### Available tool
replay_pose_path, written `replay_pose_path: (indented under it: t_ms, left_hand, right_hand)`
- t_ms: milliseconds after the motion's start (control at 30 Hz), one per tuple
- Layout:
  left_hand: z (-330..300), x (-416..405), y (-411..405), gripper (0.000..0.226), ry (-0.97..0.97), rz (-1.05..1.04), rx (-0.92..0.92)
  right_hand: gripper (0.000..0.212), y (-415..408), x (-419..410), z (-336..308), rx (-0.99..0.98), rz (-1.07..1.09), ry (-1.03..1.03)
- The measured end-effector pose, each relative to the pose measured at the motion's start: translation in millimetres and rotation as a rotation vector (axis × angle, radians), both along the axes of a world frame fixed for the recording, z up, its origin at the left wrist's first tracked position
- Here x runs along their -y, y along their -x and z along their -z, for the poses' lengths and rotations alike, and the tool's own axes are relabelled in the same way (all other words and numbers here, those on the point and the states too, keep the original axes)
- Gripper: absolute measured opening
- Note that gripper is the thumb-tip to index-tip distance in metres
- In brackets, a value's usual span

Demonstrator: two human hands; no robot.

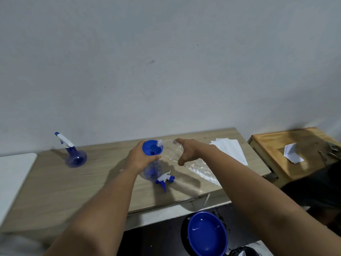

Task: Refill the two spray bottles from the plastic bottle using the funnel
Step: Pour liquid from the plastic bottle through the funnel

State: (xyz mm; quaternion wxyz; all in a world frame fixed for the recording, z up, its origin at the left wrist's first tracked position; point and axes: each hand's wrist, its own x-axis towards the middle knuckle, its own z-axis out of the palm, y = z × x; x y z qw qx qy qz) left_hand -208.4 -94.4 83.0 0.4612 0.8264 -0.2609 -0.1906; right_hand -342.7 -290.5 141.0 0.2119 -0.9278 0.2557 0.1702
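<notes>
A blue funnel [152, 147] sits in the neck of an open blue spray bottle [151, 170] at the middle of the wooden table [103, 182]. My left hand [141, 157] grips the funnel and bottle neck. My right hand [186, 151] holds a clear plastic bottle [168, 148] tipped sideways, its mouth over the funnel. The removed spray head [164, 179] lies on the table just right of the open bottle. A second blue spray bottle [74, 154], trigger head on, stands at the back left.
White paper sheets [230, 148] and bubble wrap [201, 169] lie right of my hands. A smaller wooden stand [287, 145] with folded paper is at far right. A blue basin [206, 233] with water sits on the floor below the table's front edge.
</notes>
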Motion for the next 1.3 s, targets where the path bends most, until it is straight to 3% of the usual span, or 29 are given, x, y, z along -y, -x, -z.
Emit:
replay_pose_path:
  t_ms: [1300]
  left_hand:
    - [-7, -2, 1, 0.065, -0.037, 0.036, 0.039]
  right_hand:
    - [0.109, -13, -15, -35, -0.154, -0.035, 0.127]
